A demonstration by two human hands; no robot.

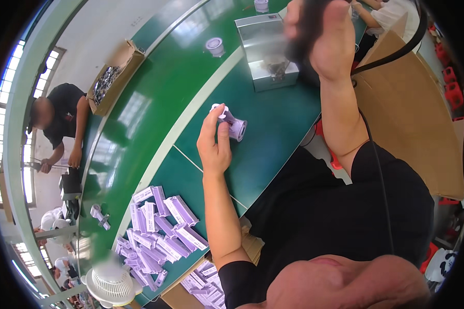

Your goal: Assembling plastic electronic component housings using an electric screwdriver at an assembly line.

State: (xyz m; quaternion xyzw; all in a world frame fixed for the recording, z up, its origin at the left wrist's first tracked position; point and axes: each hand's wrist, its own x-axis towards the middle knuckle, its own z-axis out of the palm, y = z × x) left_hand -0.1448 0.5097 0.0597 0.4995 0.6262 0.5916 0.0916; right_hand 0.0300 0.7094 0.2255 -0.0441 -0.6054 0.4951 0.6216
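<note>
My left hand (pixel 214 141) holds a lavender plastic part (pixel 237 129) just above the dark green work surface. The part has a round, cup-like end and a narrower end between my thumb and fingers. My right hand (pixel 335 46) is raised at the upper right, wrapped round a dark handheld tool (pixel 307 31). Motion blurs the tool, and its tip cannot be made out. Beside it stands a silver metal box (pixel 258 38) with a clear-looking front and small pieces inside. A black cable (pixel 397 54) runs near my right wrist.
Many lavender plastic housings (pixel 162 226) lie piled at the lower left, with more in a carton (pixel 178 296) below. A small white fan (pixel 111 283) stands beside the pile. Round lavender parts (pixel 215 47) sit on the green belt. Across it, a co-worker (pixel 64 116) sits near a box of metal pieces (pixel 108 82).
</note>
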